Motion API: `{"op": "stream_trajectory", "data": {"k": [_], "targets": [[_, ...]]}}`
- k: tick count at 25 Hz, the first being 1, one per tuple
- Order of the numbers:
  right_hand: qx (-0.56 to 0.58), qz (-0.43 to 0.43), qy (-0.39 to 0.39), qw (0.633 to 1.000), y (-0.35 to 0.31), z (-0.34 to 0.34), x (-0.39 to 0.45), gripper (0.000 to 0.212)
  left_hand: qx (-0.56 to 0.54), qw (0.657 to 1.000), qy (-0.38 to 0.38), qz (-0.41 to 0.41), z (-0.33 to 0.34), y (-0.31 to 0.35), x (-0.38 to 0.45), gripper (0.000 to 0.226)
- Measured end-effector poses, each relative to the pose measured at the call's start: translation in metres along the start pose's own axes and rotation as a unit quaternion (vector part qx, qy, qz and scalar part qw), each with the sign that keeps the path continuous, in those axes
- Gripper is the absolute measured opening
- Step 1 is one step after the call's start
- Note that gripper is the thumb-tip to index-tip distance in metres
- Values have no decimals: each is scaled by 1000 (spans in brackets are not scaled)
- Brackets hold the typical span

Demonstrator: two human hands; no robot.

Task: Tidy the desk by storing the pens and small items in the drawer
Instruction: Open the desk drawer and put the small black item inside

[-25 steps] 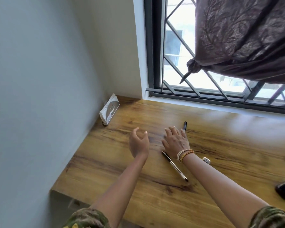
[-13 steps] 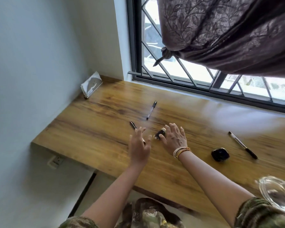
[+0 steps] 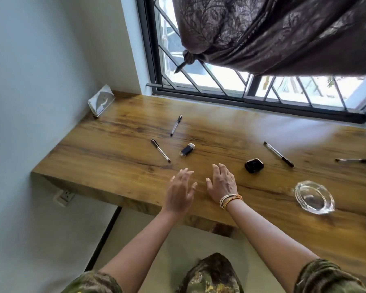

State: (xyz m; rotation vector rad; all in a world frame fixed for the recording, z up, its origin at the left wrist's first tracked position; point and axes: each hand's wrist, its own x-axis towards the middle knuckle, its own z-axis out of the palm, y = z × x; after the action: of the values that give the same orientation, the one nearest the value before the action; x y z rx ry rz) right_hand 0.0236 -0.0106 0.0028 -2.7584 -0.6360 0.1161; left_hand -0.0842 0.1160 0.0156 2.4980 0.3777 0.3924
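Four pens lie on the wooden desk (image 3: 114, 161): the far pen (image 3: 176, 125) and the second pen (image 3: 160, 150) left of centre, the third pen (image 3: 278, 154) and the fourth pen (image 3: 355, 160) to the right. A small dark lighter-like item (image 3: 187, 149) lies just beside the second pen. A black case (image 3: 254, 165) sits near the right hand (image 3: 221, 182). Both hands are empty, fingers spread; the left hand (image 3: 179, 190) hovers by the desk's near edge. A glass ashtray (image 3: 314, 197) stands to the right, apart from the hands.
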Motion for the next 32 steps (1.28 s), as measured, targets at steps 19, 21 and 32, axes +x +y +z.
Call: {"op": "stream_trajectory", "data": {"k": [19,21,32], "targets": [[665,501,-85,547,138,30,-208,46,190,952,-241,-4,85,101,-84,59],[758,517,-32,396,153,41,-187,61,199,947,-250,-10,87,100,-80,59],[850,483,128,170,187,62,-166,80,158,934,-318,-46,80,104,-68,59]]}}
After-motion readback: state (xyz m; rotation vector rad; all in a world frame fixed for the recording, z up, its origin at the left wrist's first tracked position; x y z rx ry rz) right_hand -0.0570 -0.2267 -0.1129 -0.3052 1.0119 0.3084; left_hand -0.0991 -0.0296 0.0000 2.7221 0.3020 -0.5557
